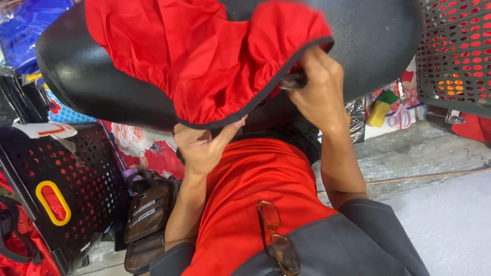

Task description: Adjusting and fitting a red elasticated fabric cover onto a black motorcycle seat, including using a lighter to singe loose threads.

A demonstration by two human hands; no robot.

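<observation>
A black padded seat (92, 82) fills the top of the head view, tilted toward me. A red fabric cover with a dark elastic hem (204, 56) is stretched partly over it. My left hand (202, 145) grips the lower hem of the cover, just under the seat's edge. My right hand (319, 87) pinches the hem at the right, pressed against the seat's black surface. More red cloth (255, 179) lies over my lap below the seat. A pair of glasses (276, 237) hangs from my shirt front.
A black perforated crate with a yellow handle slot (66, 179) stands at the left. A grey perforated basket (455, 51) is at top right. A brown bag (148, 214) lies by my left arm. Yellow sponge (378, 112) and scissors (401, 115) sit on the concrete ledge.
</observation>
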